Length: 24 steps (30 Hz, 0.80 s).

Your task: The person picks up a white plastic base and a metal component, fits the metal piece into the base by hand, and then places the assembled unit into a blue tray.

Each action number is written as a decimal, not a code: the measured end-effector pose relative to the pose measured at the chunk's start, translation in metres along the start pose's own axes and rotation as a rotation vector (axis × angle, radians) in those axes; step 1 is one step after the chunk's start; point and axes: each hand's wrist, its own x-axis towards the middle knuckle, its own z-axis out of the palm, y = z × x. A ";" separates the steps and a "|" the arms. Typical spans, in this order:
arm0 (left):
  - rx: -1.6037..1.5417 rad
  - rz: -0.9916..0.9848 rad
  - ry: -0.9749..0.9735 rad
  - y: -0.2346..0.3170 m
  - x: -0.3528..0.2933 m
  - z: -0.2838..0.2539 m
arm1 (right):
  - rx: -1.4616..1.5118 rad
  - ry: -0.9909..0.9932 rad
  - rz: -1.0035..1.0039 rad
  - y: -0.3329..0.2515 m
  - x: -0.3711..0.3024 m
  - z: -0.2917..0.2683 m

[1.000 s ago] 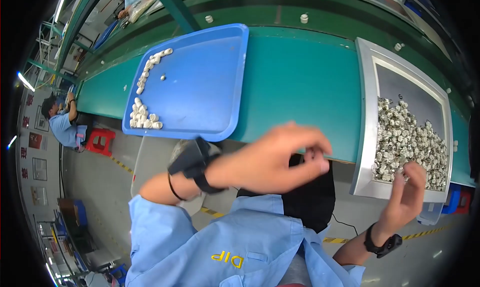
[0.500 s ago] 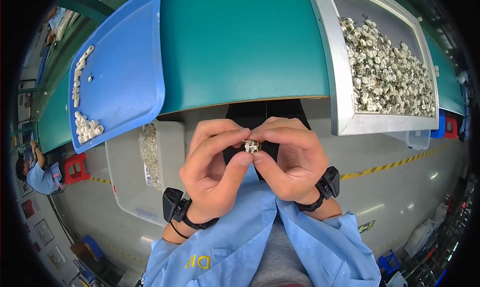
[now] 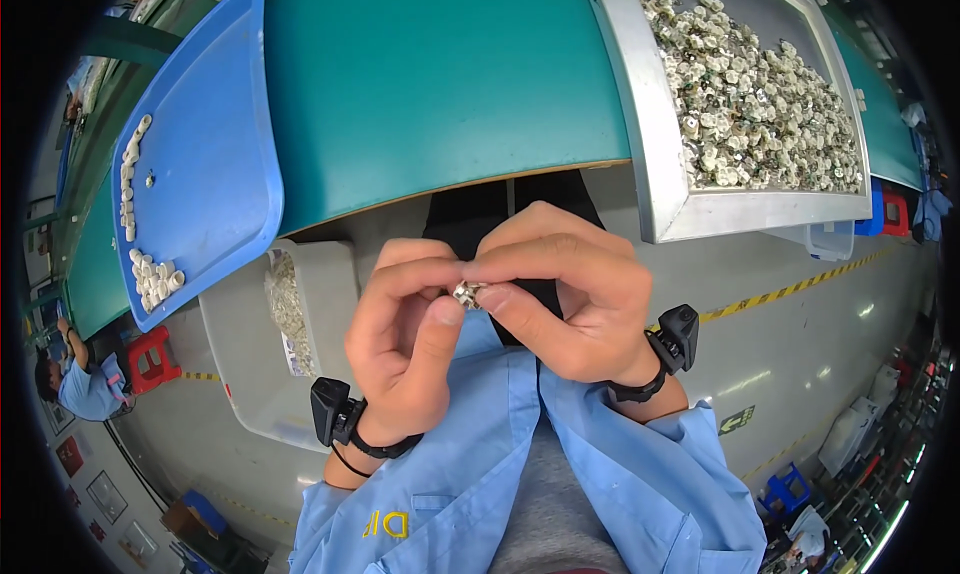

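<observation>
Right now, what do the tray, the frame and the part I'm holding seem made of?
Tray: probably plastic, satin blue, with rounded, moulded-looking edges. Frame: likely metal, dull silver-grey with a sheen. Part: apparently metal, by its bright silver glints; too small to tell the rest.

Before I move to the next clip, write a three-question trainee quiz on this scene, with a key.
1. On which side of the person is the blue tray?

2. True or false: the left hand lies flat on the blue tray.

3. Which holds more pieces?
A) the blue tray
B) the metal-rimmed tray
C) both hold the same

Key:
1. The left.
2. False: it is with the right hand at a small part between their fingertips.
3. B.
</observation>
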 end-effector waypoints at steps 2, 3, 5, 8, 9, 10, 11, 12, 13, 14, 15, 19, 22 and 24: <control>-0.082 -0.051 0.040 0.000 0.000 0.002 | 0.000 0.083 -0.012 0.002 -0.007 0.006; -0.035 -0.007 0.011 -0.002 0.001 0.002 | 0.001 0.124 -0.018 0.003 -0.009 0.008; 0.059 0.080 -0.046 -0.004 0.003 0.001 | -0.065 0.146 -0.050 0.007 -0.012 0.011; 0.084 0.089 -0.059 -0.007 0.000 -0.004 | -0.201 0.186 -0.125 0.009 -0.012 0.012; 0.096 0.096 -0.066 -0.008 0.000 -0.005 | -0.110 0.182 -0.083 0.008 -0.013 0.012; 0.095 0.094 -0.066 -0.010 0.000 -0.006 | -0.019 0.177 -0.040 0.006 -0.014 0.012; 0.050 0.076 -0.060 -0.010 0.002 -0.005 | 0.071 0.172 0.003 0.006 -0.014 0.011; 0.007 0.054 -0.051 -0.010 0.003 -0.005 | 0.074 0.173 0.009 0.006 -0.014 0.011; -0.037 0.031 -0.042 -0.010 0.002 -0.005 | 0.063 0.155 0.010 0.007 -0.013 0.008; -0.038 0.026 -0.039 -0.011 0.000 -0.006 | 0.052 0.137 0.012 0.008 -0.012 0.006; -0.068 -0.020 -0.043 -0.012 -0.003 -0.008 | 0.039 0.119 0.014 0.009 -0.014 0.004; -0.139 -0.118 -0.074 -0.012 -0.003 -0.013 | 0.088 0.077 0.039 0.010 -0.016 0.001; -0.172 -0.162 -0.104 -0.013 0.000 -0.015 | 0.058 0.036 0.046 0.013 -0.005 -0.008; -0.182 -0.162 -0.099 -0.016 0.005 -0.016 | 0.040 0.017 0.053 0.015 -0.003 -0.008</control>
